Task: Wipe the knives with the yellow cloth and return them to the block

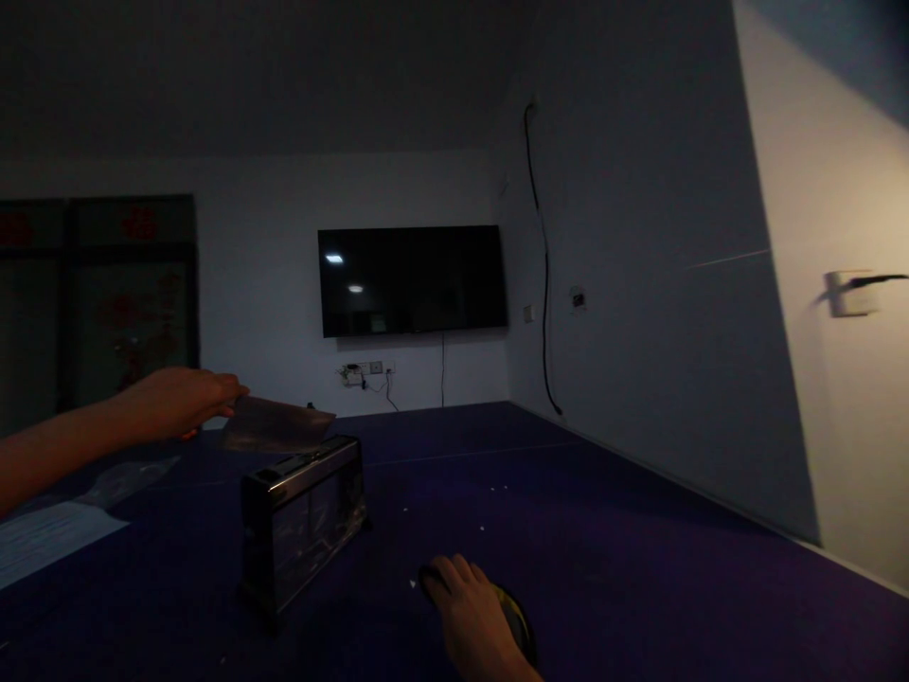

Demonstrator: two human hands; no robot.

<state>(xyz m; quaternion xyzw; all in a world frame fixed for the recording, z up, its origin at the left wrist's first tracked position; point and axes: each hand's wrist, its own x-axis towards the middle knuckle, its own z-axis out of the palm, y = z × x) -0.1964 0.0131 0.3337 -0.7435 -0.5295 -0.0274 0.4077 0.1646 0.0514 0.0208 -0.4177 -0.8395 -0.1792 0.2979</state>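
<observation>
My left hand (186, 403) pinches one edge of a thin, see-through brownish sheet (276, 424). The sheet hangs level over the top of an upright dark box (312, 530) with shiny metal edges and a glossy, see-through-looking side. Whether sheet and box touch, I cannot tell. Lower in the view, my right hand (472, 606) is closed over a black and yellow object (517, 620). A black curved part of it shows by the fingertips; the hand covers most of it, and its kind is unclear in the dim light.
The box stands on a dark blue-purple table (639, 549) with small white scraps on it. At the left lie a printed paper (57, 535) and a clear plastic bag (128, 481). A wall runs along the table's right edge, with a hanging black cable (546, 284). A television (412, 281) hangs beyond.
</observation>
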